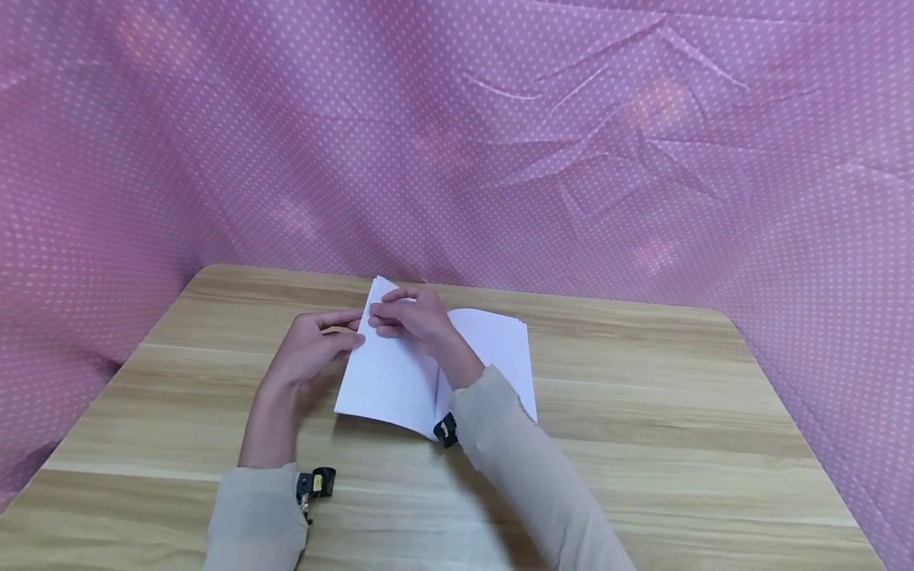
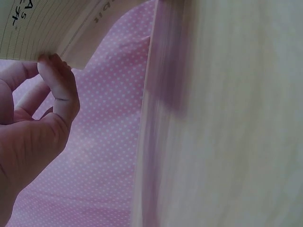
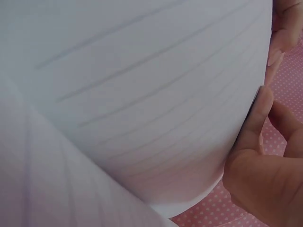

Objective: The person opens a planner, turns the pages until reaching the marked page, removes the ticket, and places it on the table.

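An open notebook point(image 1: 396, 373) with white ruled pages lies on the wooden table, its left half tilted up off the tabletop. My left hand point(image 1: 312, 349) pinches the outer left edge of that half between thumb and fingers. In the left wrist view, the left hand point(image 2: 40, 118) holds a cover point(image 2: 52, 28) bearing dark handwriting and print. My right hand point(image 1: 417, 317) reaches across the raised half, fingers bent near its upper left edge. From the right wrist, the right hand point(image 3: 267, 165) has its thumb along the edge of a ruled page point(image 3: 156, 94), close below the left fingers.
The notebook's right half point(image 1: 493, 349) lies on the wooden table point(image 1: 664, 428), partly covered by the right forearm. A pink dotted cloth point(image 1: 457, 143) hangs behind the table and along both sides. Small black devices point(image 1: 317, 481) sit at both sleeve cuffs.
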The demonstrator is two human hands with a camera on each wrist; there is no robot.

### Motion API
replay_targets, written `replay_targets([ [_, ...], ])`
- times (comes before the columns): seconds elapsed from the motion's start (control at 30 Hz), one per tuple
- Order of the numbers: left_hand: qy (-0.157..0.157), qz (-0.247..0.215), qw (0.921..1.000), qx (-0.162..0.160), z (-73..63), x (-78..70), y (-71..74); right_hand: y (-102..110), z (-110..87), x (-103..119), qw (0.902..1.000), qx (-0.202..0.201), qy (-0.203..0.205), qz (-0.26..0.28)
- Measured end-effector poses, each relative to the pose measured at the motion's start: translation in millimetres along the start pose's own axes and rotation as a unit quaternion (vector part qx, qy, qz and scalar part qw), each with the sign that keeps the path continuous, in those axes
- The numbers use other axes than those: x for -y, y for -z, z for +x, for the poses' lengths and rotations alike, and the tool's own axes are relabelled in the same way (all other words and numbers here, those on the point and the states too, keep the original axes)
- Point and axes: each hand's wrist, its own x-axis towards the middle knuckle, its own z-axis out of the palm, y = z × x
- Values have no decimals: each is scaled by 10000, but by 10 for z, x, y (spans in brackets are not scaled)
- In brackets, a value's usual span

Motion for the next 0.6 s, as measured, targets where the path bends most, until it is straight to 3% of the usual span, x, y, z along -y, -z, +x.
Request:
replay_targets([
  [0.43, -3, 110, 9999, 26, 11, -5, -23, 120, -41, -29, 9973, 561, 482, 29],
  [0.6, -45, 92, 9999, 26, 8, 13, -34, 261, -97, -3, 9972, 510, 549, 38],
])
